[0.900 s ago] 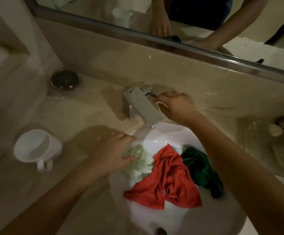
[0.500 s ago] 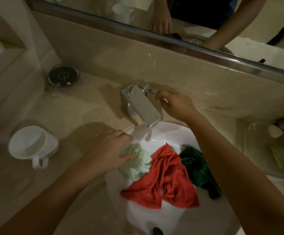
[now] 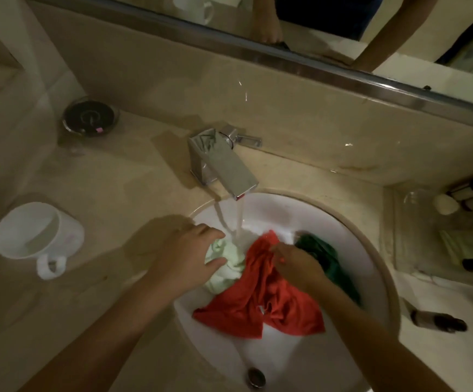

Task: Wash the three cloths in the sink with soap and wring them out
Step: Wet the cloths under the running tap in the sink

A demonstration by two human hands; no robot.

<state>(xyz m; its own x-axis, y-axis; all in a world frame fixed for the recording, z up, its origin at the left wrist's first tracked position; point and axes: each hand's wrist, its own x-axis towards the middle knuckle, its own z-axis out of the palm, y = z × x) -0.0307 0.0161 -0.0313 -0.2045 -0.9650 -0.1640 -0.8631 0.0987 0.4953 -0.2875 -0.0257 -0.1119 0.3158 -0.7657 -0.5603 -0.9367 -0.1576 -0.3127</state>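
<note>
Left grip: left hand [image 3: 183,254] curled around the pale green cloth [image 3: 226,264], thumb and fingers pinching it.
Right grip: right hand [image 3: 297,265] clutching the red cloth [image 3: 257,304], palm down.
Sink [image 3: 351,244]: all three cloths inside, dark green cloth [image 3: 325,258] rightmost.
Faucet [image 3: 224,168]: water streaming down between both hands.

Both hands [image 3: 183,257] on 3 cloths [image 3: 260,301]

Faucet [image 3: 224,168] overhangs sink [image 3: 376,250] rear; mug [image 3: 36,236] left; counter btwn bare.
</note>
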